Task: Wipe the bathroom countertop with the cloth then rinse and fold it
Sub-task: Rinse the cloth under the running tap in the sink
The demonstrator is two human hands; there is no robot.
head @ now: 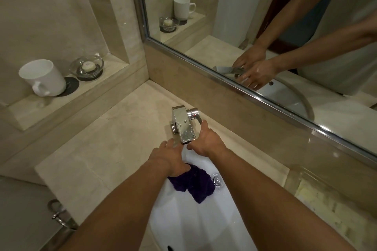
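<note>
While open countertop point(106, 149) runs from its left edge to the sink point(195, 222), the left hand point(170, 160) stretches loosely spread fingers point(165, 145) under the faucet point(183, 126). A crumpled purple cloth point(193, 185) sits under its palm in the sink, any pinch hidden. The right hand point(206, 140) touches the lever point(199, 119) with its forefinger. A ledge dish point(74, 67) holds soap point(88, 66).
</note>
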